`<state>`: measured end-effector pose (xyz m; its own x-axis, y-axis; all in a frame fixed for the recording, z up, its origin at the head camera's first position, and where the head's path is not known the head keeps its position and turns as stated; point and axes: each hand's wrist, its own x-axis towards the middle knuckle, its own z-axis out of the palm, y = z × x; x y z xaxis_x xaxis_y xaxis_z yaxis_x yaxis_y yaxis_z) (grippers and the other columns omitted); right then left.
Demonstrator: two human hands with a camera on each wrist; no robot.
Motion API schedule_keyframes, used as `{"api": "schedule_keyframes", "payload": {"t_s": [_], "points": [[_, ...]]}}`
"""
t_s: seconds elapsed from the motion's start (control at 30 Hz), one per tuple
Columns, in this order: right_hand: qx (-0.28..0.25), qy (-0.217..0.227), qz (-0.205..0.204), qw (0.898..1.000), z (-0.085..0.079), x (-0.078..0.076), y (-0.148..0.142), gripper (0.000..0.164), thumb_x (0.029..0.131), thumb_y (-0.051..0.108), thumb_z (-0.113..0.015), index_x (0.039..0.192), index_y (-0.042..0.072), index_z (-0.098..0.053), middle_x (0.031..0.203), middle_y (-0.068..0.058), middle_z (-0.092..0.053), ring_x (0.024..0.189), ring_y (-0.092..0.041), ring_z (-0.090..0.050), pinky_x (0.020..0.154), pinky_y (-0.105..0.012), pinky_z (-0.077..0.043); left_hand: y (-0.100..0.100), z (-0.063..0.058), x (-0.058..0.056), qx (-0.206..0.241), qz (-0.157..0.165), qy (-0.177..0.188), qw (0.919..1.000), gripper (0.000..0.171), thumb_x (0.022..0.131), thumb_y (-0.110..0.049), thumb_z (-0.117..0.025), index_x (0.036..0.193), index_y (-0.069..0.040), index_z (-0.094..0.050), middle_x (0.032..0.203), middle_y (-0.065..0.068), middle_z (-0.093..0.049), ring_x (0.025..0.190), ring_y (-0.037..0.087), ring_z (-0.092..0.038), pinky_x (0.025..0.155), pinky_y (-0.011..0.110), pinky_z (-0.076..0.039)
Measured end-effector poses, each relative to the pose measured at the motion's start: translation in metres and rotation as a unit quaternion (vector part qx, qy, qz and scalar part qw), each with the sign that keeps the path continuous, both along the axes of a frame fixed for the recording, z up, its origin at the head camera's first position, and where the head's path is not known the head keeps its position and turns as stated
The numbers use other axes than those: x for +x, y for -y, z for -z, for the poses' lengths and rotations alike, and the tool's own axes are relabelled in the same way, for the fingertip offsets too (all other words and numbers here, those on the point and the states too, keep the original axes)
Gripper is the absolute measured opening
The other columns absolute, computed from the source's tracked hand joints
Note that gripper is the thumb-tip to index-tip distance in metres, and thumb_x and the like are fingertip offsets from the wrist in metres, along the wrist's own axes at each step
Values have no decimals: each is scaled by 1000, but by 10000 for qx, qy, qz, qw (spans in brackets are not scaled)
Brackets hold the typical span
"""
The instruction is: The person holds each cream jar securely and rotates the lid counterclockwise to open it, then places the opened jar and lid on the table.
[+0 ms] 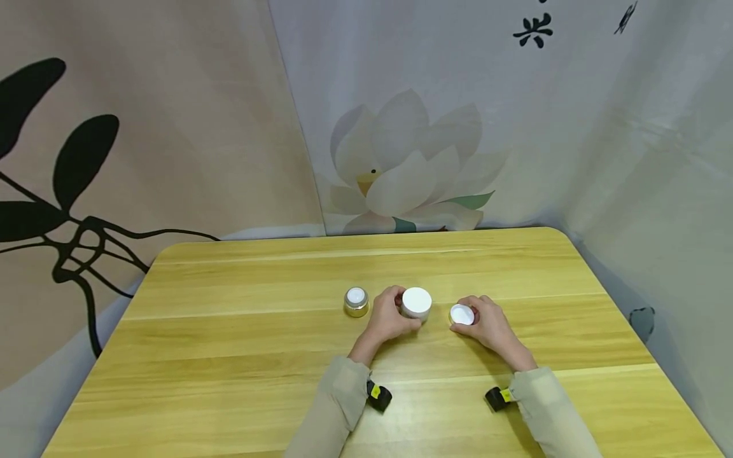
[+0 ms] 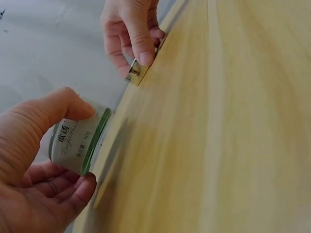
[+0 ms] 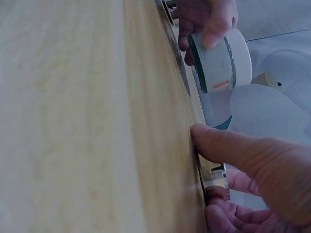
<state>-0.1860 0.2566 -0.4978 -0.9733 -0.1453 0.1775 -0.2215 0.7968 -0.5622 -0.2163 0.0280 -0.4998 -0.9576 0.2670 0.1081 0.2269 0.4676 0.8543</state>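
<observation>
My left hand [image 1: 391, 316] grips a cosmetic jar [image 1: 416, 301] with a white top by its sides. In the left wrist view this jar [image 2: 73, 141] shows a pale printed label marked 50g and a green glassy edge; its lower edge is close to the table. To the right, my right hand [image 1: 488, 326] pinches a small round lid [image 1: 461, 314] by its rim, white inside, low on the tabletop. The lid [image 3: 216, 178] has a shiny gold side in the right wrist view. Left of my left hand stands a smaller jar [image 1: 356, 302] with a gold base and white top.
The wooden table [image 1: 229, 356] has a far edge just beyond the jars. Behind it hangs a curtain [image 1: 229, 127] printed with leaves and a pale flower. Black wrist cameras [image 1: 379, 395] sit by both sleeves.
</observation>
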Motion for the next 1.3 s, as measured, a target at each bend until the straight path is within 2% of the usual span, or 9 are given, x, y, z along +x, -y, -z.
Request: {"api": "schedule_keyframes", "payload": {"t_s": [0.3,0.47,0.7,0.93,1.1,1.3], "points": [[-26,-46,-2,10000,1,0,0,44,65,20,-86,100,1,-66,85,-12,-56,69,-18,-46,59,-29,-40,7,-15,3,358,-109,-135,9992,55,60,-8,-80,109,-1,-56,101,12,-63,90,24,-59,79,31,-50],[-42,-16,-8,10000,0,0,1,44,65,19,-86,100,1,-65,85,-12,-57,69,-19,-46,60,-30,-40,11,-25,2,624,-241,-274,9974,53,60,-6,-78,108,1,-56,100,13,-63,90,24,-60,77,31,-51],[-14,81,13,10000,-2,1,2,44,67,21,-85,101,2,-65,85,-12,-56,70,-19,-46,60,-30,-39,17,-41,6,860,-522,-383,9942,53,60,-7,-78,107,3,-56,98,14,-62,88,24,-58,72,28,-53],[72,144,33,9999,-4,3,2,43,69,20,-83,102,1,-64,88,-13,-55,72,-22,-49,62,-36,-44,22,-55,7,971,-806,-328,9915,54,62,-9,-78,110,3,-56,101,15,-61,91,25,-57,76,31,-54],[226,126,-76,9996,-4,3,4,43,72,18,-81,105,-2,-61,92,-17,-54,75,-27,-54,67,-45,-49,27,-64,7,1125,-976,-512,9875,52,64,-9,-77,110,3,-57,101,15,-61,92,26,-58,77,32,-54],[258,319,-79,9991,-8,3,5,51,73,21,-80,110,-6,-59,96,-20,-53,78,-29,-55,69,-47,-50,30,-70,7,1691,-1045,-728,9773,50,65,-7,-78,110,5,-58,103,17,-61,92,28,-57,77,38,-54]]}}
